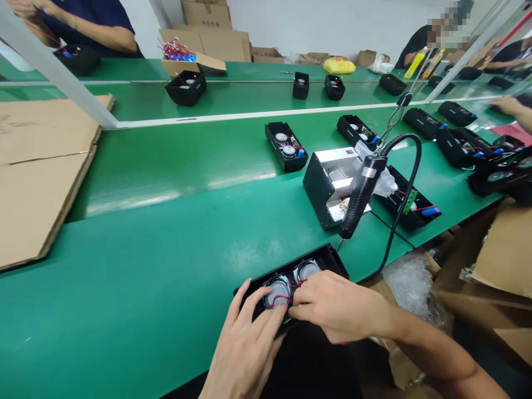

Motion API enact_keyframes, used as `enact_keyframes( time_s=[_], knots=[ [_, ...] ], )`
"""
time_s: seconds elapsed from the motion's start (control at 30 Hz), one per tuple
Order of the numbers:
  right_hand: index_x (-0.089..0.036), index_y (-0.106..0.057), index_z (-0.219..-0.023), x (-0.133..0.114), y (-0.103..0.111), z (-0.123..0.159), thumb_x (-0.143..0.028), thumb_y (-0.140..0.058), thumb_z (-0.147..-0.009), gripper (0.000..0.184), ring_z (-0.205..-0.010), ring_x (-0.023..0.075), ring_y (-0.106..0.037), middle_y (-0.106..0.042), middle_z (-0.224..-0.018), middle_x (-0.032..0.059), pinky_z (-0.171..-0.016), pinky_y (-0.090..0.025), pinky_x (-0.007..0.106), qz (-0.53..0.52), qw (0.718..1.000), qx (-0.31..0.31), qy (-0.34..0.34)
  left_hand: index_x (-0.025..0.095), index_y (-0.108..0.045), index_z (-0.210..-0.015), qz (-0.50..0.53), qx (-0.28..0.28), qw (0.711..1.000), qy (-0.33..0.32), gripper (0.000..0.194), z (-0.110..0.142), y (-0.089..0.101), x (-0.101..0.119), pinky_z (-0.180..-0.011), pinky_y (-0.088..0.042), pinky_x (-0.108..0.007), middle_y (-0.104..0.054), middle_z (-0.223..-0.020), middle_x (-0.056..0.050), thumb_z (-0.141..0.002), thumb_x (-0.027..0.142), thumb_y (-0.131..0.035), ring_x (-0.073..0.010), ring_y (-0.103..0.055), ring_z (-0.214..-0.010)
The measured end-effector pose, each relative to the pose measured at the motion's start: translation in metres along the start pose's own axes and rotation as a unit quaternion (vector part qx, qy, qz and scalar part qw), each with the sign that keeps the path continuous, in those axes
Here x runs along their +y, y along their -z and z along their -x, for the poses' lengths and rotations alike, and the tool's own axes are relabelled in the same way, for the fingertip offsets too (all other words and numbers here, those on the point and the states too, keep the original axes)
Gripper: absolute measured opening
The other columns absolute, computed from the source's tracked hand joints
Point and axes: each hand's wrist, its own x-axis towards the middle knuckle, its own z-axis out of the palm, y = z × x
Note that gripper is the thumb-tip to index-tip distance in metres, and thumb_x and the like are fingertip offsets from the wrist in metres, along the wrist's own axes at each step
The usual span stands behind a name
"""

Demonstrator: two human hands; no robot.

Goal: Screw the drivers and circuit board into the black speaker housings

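Note:
A black speaker housing (334, 260) lies open and tilted at the near bench edge, with two round speaker drivers (272, 288) inside. My left hand (245, 346) grips its near side, fingers spread over the left driver and thumb out of sight. Over the housing's near right part, my right hand (341, 307) has its fingers pinched together at the thin red wires (281, 297). Those fingertips partly cover the wires. A sliver of green board shows below the fingers. Just beyond the housing's right end hangs a black electric screwdriver (361, 199), its bit pointing down.
Behind the screwdriver stands a screw feeder (318, 191). Another open housing (286, 147) sits on the green bench (145, 277), and several more line the right. Flat cardboard (41, 177) lies left. A metal post (62, 66) rises there. Co-workers sit across and at right.

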Motion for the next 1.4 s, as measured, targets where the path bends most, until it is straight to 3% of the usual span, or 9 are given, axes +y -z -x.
enact_keyframes(
  time_s=[0.13,0.3,0.43,0.53,0.63,0.73,0.87,1.2,1.4],
  knots=[
    [-0.014,-0.071,-0.11,-0.008,-0.006,0.0,-0.023,-0.07,-0.085,0.026,-0.09,0.0249,-0.068,-0.073,-0.098,0.0069,-0.075,-0.046,0.039,0.005,1.0,0.013,-0.023,0.021,-0.07,-0.116,0.004,-0.006,1.0,-0.006,0.02,-0.003,0.002,0.001,-0.135,-0.026,-0.05,-0.082,-0.098,0.001,-0.1,0.016,-0.059,-0.0218,-0.073,-0.113],
    [-0.012,-0.069,-0.116,-0.015,-0.018,0.004,-0.015,-0.067,-0.088,0.028,-0.093,0.0238,-0.067,-0.075,-0.104,0.0079,-0.087,-0.049,0.039,0.044,0.998,0.034,-0.009,0.02,-0.072,-0.114,0.02,-0.005,1.0,0.007,0.02,-0.003,0.002,0.009,-0.137,-0.02,-0.046,-0.082,-0.099,0.002,-0.101,0.015,-0.057,-0.0202,-0.073,-0.111],
    [-0.01,-0.066,-0.123,-0.017,-0.021,0.008,-0.012,-0.065,-0.09,0.033,-0.097,0.0237,-0.067,-0.075,-0.112,0.0092,-0.092,-0.048,0.038,0.052,0.998,0.045,-0.002,0.019,-0.071,-0.117,0.009,0.008,1.0,0.005,0.025,0.003,-0.002,0.01,-0.136,-0.024,-0.05,-0.082,-0.105,-0.002,-0.099,0.01,-0.057,-0.0234,-0.07,-0.119],
    [-0.01,-0.065,-0.121,-0.014,-0.016,0.002,-0.011,-0.064,-0.091,0.03,-0.1,0.0247,-0.068,-0.077,-0.111,0.0113,-0.101,-0.046,0.04,0.054,0.998,0.044,0.001,0.022,-0.069,-0.116,0.046,-0.018,0.999,0.009,0.025,-0.005,-0.001,-0.007,-0.132,-0.032,-0.051,-0.082,-0.104,-0.001,-0.092,0.014,-0.068,-0.0228,-0.073,-0.113],
    [-0.011,-0.066,-0.115,-0.005,0.001,-0.014,-0.009,-0.062,-0.092,0.023,-0.09,0.0256,-0.071,-0.079,-0.101,0.0099,-0.092,-0.047,0.043,0.057,0.998,0.024,-0.015,0.027,-0.069,-0.11,0.143,-0.101,0.981,0.082,0.034,-0.03,0.009,-0.032,-0.119,-0.047,-0.051,-0.081,-0.098,0.003,-0.079,0.025,-0.084,-0.0225,-0.076,-0.099],
    [-0.012,-0.068,-0.112,0.008,0.027,-0.036,-0.015,-0.066,-0.091,0.022,-0.08,0.0267,-0.073,-0.079,-0.091,0.0102,-0.073,-0.046,0.038,0.027,0.998,-0.011,-0.049,0.027,-0.069,-0.108,0.244,-0.205,0.925,0.208,0.042,-0.06,0.025,-0.052,-0.097,-0.058,-0.042,-0.078,-0.089,0.005,-0.072,0.036,-0.089,-0.0205,-0.075,-0.085],
    [-0.015,-0.072,-0.106,0.021,0.053,-0.056,-0.021,-0.073,-0.083,0.024,-0.072,0.0256,-0.071,-0.077,-0.083,0.0089,-0.054,-0.034,0.032,-0.04,0.994,-0.061,-0.075,0.026,-0.07,-0.102,0.306,-0.272,0.864,0.292,0.042,-0.083,0.036,-0.062,-0.071,-0.054,-0.03,-0.076,-0.088,0.005,-0.07,0.043,-0.09,-0.0173,-0.071,-0.077],
    [-0.018,-0.074,-0.093,0.02,0.048,-0.059,-0.018,-0.07,-0.078,0.016,-0.066,0.0215,-0.067,-0.075,-0.074,0.004,-0.055,-0.029,0.032,-0.069,0.993,-0.015,-0.1,0.025,-0.07,-0.104,0.318,-0.261,0.858,0.308,0.054,-0.085,0.03,-0.068,-0.077,-0.053,-0.03,-0.073,-0.089,0.004,-0.058,0.042,-0.093,-0.0186,-0.069,-0.085],
    [-0.019,-0.077,-0.1,0.021,0.043,-0.058,-0.027,-0.075,-0.079,0.023,-0.07,0.0252,-0.072,-0.077,-0.075,0.0051,-0.059,-0.031,0.033,-0.049,0.994,-0.004,-0.093,0.025,-0.068,-0.099,0.307,-0.28,0.855,0.31,0.046,-0.084,0.033,-0.066,-0.066,-0.049,-0.027,-0.071,-0.086,0.005,-0.063,0.044,-0.09,-0.0159,-0.066,-0.075]
  ],
)
